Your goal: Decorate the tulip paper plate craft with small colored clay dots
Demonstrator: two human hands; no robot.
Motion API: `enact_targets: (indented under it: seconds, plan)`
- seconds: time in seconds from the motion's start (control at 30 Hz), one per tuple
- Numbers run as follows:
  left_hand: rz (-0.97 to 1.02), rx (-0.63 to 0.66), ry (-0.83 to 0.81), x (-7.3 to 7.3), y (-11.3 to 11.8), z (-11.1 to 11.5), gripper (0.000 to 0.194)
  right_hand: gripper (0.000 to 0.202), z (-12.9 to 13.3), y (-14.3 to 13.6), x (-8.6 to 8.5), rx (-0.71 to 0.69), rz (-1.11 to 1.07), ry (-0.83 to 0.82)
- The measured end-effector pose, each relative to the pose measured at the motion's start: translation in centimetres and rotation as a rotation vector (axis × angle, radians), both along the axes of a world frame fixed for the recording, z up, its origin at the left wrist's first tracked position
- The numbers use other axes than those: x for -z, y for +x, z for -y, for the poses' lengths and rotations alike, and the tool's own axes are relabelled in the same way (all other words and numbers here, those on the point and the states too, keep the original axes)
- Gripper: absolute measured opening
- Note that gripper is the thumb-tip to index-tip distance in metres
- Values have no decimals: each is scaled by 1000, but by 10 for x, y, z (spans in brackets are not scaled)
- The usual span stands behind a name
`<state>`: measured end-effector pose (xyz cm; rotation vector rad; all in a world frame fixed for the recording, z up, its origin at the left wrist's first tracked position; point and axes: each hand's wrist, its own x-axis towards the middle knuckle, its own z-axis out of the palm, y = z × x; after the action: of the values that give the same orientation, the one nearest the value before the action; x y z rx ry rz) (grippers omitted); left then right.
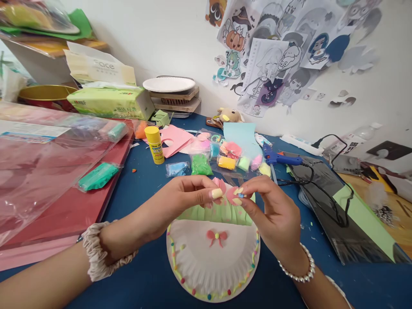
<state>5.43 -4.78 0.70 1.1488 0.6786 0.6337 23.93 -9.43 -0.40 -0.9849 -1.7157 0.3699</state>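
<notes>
A paper plate (212, 266) edged with a yellow-green line and coloured dots lies on the blue table, a pink bow (216, 236) on its front. Pleated green paper (199, 214) and pink petal shapes rise behind its upper edge. Above that edge, my left hand (193, 195) pinches with thumb and forefinger beside a pink petal (219, 185); whether it grips the petal is hidden. My right hand (270, 206) is closed on a small blue piece (240, 195) between thumb and fingertips, close to another pink petal (232, 195).
A yellow glue stick (154, 146) and bagged coloured clay (201, 164) stand beyond the hands. At right are a blue glue gun (280, 156), its black cable and a dark folder (317, 206). A red board (80, 206) covers the left side.
</notes>
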Motion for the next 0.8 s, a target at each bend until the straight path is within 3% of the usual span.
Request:
enact_targets:
  seconds: [0.1, 0.33, 0.57, 0.8]
  plan:
    - [26, 29, -10, -1, 1, -1, 6, 19, 1, -1, 0, -11, -3, -13]
    - [39, 7, -51, 0, 2, -1, 5, 23, 1, -3, -3, -14, 35, 18]
    - [-59, -51, 62, -5, 4, 2, 8, 19, 0, -4, -4, -49, 38, 78]
    - [-148, -44, 122, -3, 5, 3, 7, 16, 0, -9, -6, -14, 175, 185]
